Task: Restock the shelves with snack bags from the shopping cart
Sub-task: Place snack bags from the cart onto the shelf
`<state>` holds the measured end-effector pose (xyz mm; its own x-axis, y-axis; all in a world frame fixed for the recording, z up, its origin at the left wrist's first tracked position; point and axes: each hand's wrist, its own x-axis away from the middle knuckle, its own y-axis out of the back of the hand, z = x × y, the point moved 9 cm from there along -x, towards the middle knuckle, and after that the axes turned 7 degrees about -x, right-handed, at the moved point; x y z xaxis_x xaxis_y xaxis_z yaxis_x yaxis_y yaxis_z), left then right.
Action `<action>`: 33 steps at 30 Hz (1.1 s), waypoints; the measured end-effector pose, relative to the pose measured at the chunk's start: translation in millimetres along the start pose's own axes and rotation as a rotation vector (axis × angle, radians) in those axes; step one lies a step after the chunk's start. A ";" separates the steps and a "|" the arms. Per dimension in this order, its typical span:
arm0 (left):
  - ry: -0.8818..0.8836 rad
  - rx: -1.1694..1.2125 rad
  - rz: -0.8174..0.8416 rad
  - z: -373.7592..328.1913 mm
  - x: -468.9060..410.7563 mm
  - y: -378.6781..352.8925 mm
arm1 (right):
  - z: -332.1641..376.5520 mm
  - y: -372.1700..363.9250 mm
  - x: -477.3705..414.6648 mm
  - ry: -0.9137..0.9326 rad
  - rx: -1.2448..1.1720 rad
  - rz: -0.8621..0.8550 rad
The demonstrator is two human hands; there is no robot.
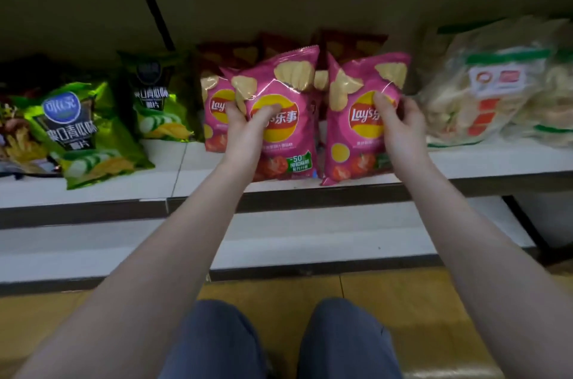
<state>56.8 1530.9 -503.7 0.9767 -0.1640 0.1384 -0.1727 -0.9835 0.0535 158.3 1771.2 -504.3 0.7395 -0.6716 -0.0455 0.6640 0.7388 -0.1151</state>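
Observation:
Two pink Lay's chip bags stand upright at the front of a white shelf (483,161). My left hand (248,124) grips the left pink bag (282,99) by its left edge, thumb across the logo. My right hand (400,124) holds the right pink bag (356,124) at its right edge. A third pink bag (214,112) stands just behind and left of my left hand. Dark red chip bags (347,43) sit further back, mostly hidden. The shopping cart is out of view.
Green cucumber-flavour chip bags (90,130) lie and stand on the shelf to the left. Clear bags of pale snacks (493,84) fill the right end. A lower white shelf (310,239) juts out beneath. My knees are above a yellow floor (279,288).

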 end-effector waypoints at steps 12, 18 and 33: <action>-0.124 -0.108 0.055 10.9 -22.4 -23.5 | -13.5 21.4 -69.6 0.063 0.053 -0.085; -0.106 -0.150 0.078 25.0 -33.1 -24.0 | -41.6 -1.3 -90.2 -0.027 0.062 -0.072; -0.087 -0.070 0.049 30.6 -25.8 -24.9 | -21.4 10.3 -67.0 0.105 0.394 -0.291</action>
<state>39.8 1557.3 -538.9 0.9737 -0.2208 0.0563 -0.2261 -0.9670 0.1178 113.3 1822.6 -523.7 0.5154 -0.8400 -0.1696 0.8477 0.4708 0.2446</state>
